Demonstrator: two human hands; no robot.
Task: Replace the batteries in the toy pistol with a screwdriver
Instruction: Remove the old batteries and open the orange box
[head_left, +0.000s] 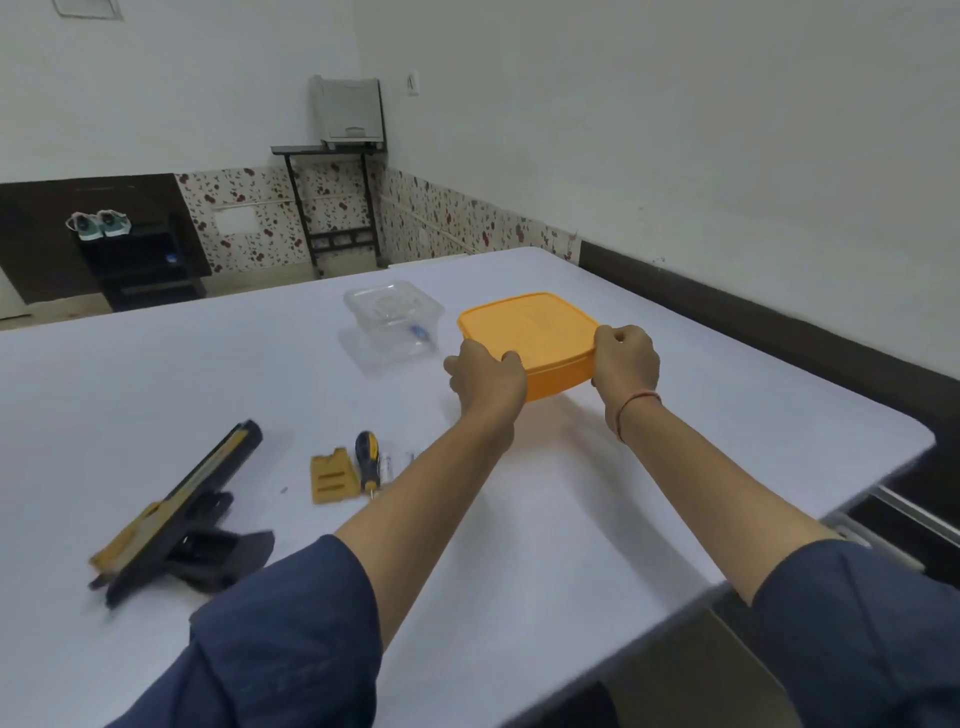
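Observation:
An orange lidded box sits on the white table, past the middle. My left hand grips its near left corner and my right hand grips its near right corner. The black and gold toy pistol lies at the near left with its grip open. Its gold battery cover lies loose to the right of it. A screwdriver with a black and yellow handle lies beside the cover. Small batteries lie just right of the screwdriver, partly hidden by my left forearm.
A clear plastic container with something blue in it stands left of the orange box, on its clear lid. The table ends in a rounded corner at the right. Beyond it stand a black shelf with shoes and a stand holding a printer.

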